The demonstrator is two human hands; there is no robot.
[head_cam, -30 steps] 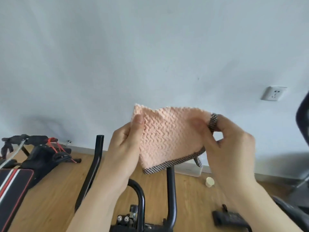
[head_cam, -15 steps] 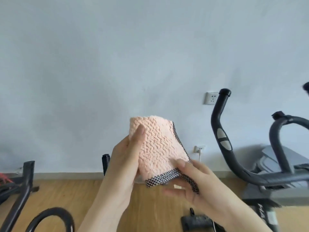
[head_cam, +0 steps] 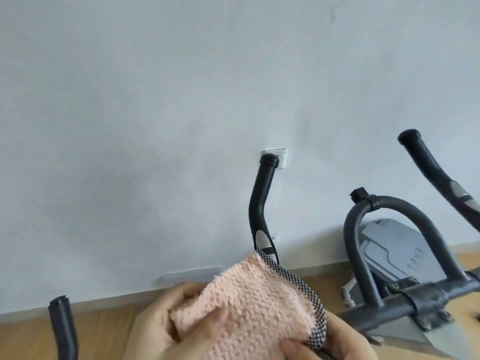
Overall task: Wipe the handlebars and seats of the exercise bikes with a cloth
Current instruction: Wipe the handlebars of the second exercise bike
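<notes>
A pink textured cloth with a black-and-white checked hem is folded between both hands at the bottom centre. My left hand grips its left side, thumb over a fold. My right hand holds it from below at the hemmed edge. Behind the cloth rises the dark grey left horn of an exercise bike's handlebars. The bike's inner loop bar, crossbar and right horn stand at the right. No seat is in view.
A second bike's black handlebar end pokes up at the bottom left. A pale blue wall carries a socket behind the left horn. A grey machine housing sits on the wooden floor by the wall.
The view has swung right and closer to the grey bike, whose handlebars now fill the right side. Both hands have dropped lower with the cloth, now bunched between them.
</notes>
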